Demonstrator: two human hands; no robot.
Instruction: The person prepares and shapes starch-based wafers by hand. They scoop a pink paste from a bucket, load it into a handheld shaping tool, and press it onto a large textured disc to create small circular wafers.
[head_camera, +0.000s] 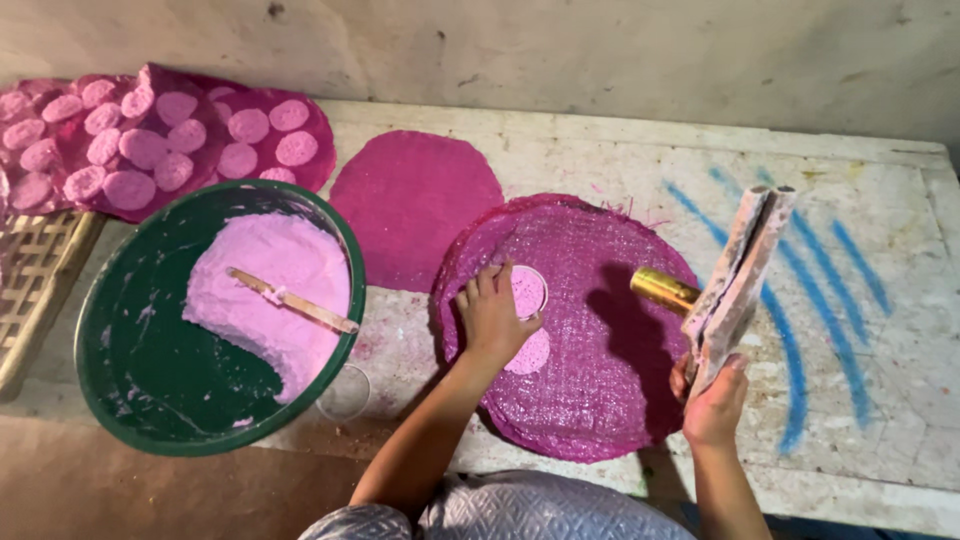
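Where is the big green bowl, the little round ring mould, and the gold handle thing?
Big green plastic bowl (140, 370), head view: bare inner wall.
Small round ring mould (528, 290), head view: pink filling.
Gold-handled flat wooden tool (664, 289), head view: gold handle.

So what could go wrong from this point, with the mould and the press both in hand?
The left hand holds the small round mould of pink paste right beside an already formed pink disc on the round magenta mesh mat; a slip could smear it. The right hand grips the paste-crusted flat press with brass handle tilted overhead; crumbs might drop.
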